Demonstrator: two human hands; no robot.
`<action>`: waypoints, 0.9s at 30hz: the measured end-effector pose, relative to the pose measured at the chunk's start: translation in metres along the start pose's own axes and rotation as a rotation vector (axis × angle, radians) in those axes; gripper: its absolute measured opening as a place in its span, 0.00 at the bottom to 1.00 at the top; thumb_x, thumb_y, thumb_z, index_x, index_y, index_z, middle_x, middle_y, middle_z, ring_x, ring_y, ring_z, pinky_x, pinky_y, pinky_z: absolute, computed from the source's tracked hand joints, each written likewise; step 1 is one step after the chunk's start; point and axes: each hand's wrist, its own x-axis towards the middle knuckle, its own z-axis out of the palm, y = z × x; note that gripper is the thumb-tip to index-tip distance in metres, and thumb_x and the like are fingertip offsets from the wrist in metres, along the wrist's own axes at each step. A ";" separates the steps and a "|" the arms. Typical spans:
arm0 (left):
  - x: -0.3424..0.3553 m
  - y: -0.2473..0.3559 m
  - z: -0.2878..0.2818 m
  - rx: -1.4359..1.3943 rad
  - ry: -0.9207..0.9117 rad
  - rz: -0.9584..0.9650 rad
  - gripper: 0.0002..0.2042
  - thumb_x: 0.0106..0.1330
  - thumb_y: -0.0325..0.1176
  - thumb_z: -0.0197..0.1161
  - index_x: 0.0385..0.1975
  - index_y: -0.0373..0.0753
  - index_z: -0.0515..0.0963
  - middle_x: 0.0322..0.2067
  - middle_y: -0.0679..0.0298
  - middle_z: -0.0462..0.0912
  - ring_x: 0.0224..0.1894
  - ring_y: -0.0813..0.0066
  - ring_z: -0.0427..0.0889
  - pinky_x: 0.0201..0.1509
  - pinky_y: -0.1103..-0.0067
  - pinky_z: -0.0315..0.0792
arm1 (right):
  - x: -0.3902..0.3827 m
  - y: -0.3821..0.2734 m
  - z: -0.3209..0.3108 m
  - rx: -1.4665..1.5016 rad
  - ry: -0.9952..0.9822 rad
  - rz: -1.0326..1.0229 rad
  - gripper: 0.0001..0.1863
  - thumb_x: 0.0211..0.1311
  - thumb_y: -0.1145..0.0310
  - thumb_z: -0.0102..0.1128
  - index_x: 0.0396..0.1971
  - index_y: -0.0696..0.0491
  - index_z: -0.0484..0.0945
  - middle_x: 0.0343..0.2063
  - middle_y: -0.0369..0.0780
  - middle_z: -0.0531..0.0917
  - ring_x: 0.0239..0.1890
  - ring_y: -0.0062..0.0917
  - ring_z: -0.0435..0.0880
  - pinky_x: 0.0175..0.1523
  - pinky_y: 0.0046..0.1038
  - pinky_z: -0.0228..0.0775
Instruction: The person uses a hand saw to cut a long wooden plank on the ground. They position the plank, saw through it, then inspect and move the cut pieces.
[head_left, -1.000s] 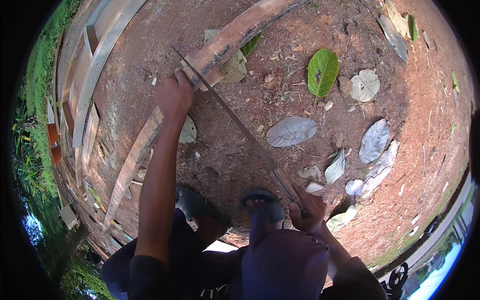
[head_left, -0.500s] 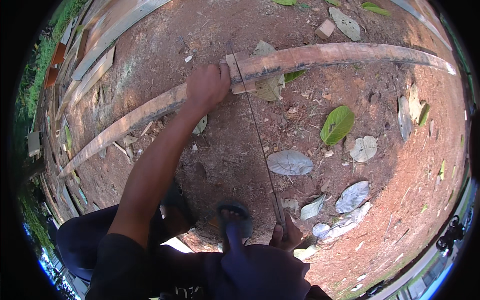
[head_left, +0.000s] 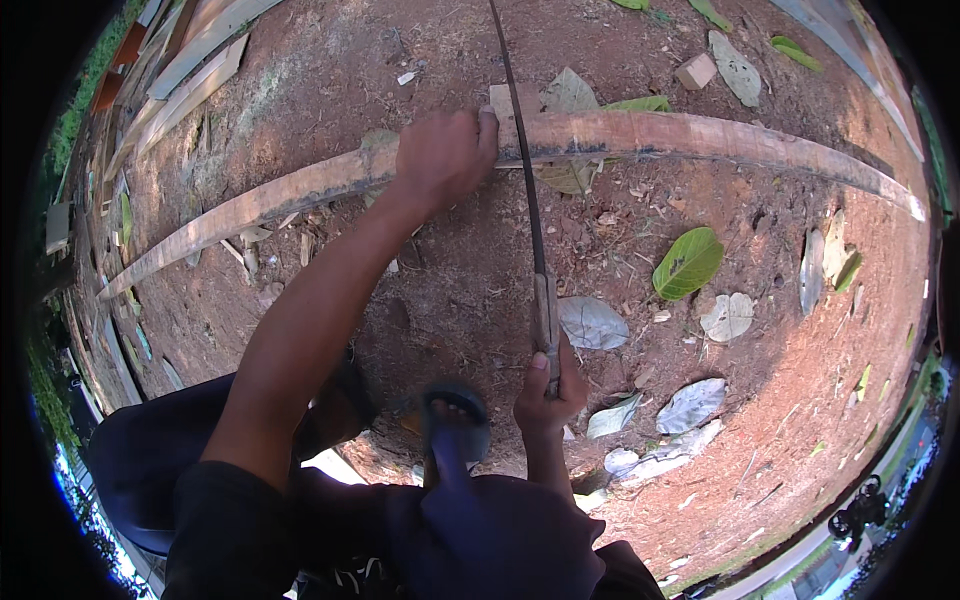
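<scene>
Pale lettering (head_left: 345, 578) on the front of the dark cloth shirt (head_left: 235, 525), down to the left of the right hand, is too cut off to read. The left hand (head_left: 447, 158) is clamped over a long, reddish-brown wooden plank (head_left: 710, 140), its fingertips hidden past the far edge; the plank runs out to both sides of this hand, across the bare brown earth (head_left: 440, 290). The right hand (head_left: 552, 398) is closed firmly around the worn wooden handle (head_left: 546, 310) of a long, thin, dark metal blade (head_left: 535, 215), which reaches away from that hand and crosses the plank just right of the left hand. A pale, flat wooden piece (head_left: 503, 98) shows past the plank's far edge, just beside the left hand. A silvery-grey oval leaf (head_left: 597, 325) lies near the right hand; a broad green leaf (head_left: 688, 264) lies farther right and beyond it.
</scene>
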 end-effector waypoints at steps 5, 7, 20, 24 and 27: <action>0.000 0.007 -0.005 -0.011 0.000 -0.031 0.25 0.74 0.45 0.44 0.29 0.31 0.84 0.28 0.39 0.84 0.35 0.38 0.85 0.47 0.53 0.78 | -0.001 -0.010 -0.008 0.060 0.001 0.063 0.21 0.68 0.70 0.55 0.55 0.69 0.76 0.36 0.48 0.87 0.37 0.26 0.86 0.42 0.28 0.77; 0.001 0.003 -0.002 -0.030 -0.007 -0.009 0.25 0.73 0.45 0.44 0.34 0.31 0.84 0.29 0.39 0.84 0.36 0.38 0.84 0.48 0.53 0.77 | -0.003 -0.007 -0.001 0.069 0.059 0.054 0.17 0.68 0.70 0.57 0.50 0.68 0.78 0.35 0.45 0.86 0.35 0.24 0.85 0.41 0.26 0.76; -0.012 -0.015 -0.014 0.252 -0.139 0.204 0.35 0.61 0.58 0.66 0.54 0.33 0.68 0.50 0.45 0.78 0.55 0.49 0.79 0.56 0.58 0.76 | 0.009 -0.018 -0.026 0.112 -0.073 0.146 0.12 0.64 0.62 0.65 0.31 0.57 0.80 0.16 0.41 0.78 0.19 0.20 0.76 0.26 0.26 0.64; -0.017 -0.009 -0.017 0.272 -0.176 0.159 0.34 0.59 0.55 0.70 0.52 0.33 0.67 0.50 0.46 0.78 0.54 0.49 0.80 0.57 0.59 0.76 | -0.057 -0.001 -0.064 -0.060 -0.075 0.123 0.14 0.67 0.63 0.61 0.26 0.57 0.76 0.14 0.37 0.75 0.17 0.18 0.71 0.24 0.26 0.61; -0.013 -0.008 -0.020 0.260 -0.150 0.213 0.34 0.58 0.54 0.71 0.52 0.32 0.66 0.49 0.45 0.79 0.52 0.47 0.81 0.55 0.58 0.77 | -0.118 0.009 -0.102 0.019 0.024 0.152 0.17 0.66 0.62 0.61 0.21 0.57 0.73 0.12 0.35 0.75 0.16 0.13 0.69 0.23 0.22 0.60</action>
